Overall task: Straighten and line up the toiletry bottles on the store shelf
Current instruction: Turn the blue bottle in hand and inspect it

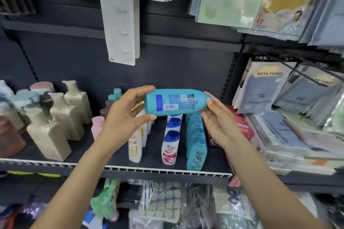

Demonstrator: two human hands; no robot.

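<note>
1. Your left hand (pixel 128 115) grips the base end of the teal bottle (pixel 176 102) with curled fingers and thumb; your right hand (pixel 216 122) pinches its cap end. The bottle lies sideways in the air, above the shelf (pixel 115 154).
2. The risk, as I judge it: lowering it sideways could clip the upright teal row (pixel 196 143) or the blue-capped white bottles (pixel 171 141) just beside – they stand close and could topple like dominoes.
3. Turn it upright before descending.
4. Room is tight between rows; the open deck lies left of the yellow-label bottle (pixel 135 147), and the front rail (pixel 167 171) marks the edge – don't overshoot it.
</note>
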